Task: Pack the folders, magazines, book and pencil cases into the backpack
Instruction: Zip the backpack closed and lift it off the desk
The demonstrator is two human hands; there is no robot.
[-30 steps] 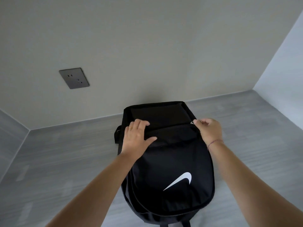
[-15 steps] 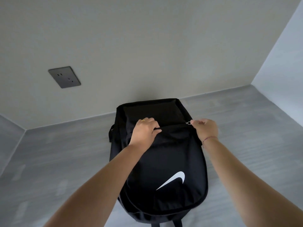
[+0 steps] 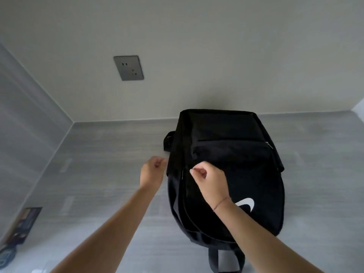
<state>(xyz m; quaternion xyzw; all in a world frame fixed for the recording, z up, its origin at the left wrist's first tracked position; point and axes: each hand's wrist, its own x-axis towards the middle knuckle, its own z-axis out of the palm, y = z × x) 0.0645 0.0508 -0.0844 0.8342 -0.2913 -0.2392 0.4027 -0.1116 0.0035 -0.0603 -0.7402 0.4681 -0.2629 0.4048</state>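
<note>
A black backpack (image 3: pixel 236 174) with a white swoosh lies flat on the grey surface, its top toward the wall. The front pocket's zip pull (image 3: pixel 269 145) rests at the pocket's right end. My right hand (image 3: pixel 209 179) hovers over the backpack's left side with thumb and fingers pinched together, just right of the main zip line. My left hand (image 3: pixel 152 171) is curled loosely beside the backpack's left edge, apart from the fabric. Neither hand visibly holds anything. A magazine (image 3: pixel 24 223) lies at the far lower left.
A dark rounded item (image 3: pixel 6 255) shows partly at the bottom left corner, below the magazine. A grey wall socket (image 3: pixel 128 67) is on the back wall. A side wall closes off the left. One backpack strap (image 3: pixel 213 261) trails toward me.
Both hands left the front pocket's top edge and moved to the backpack's left side. My view swung left, so the backpack now sits further right and the magazine has come into view.
</note>
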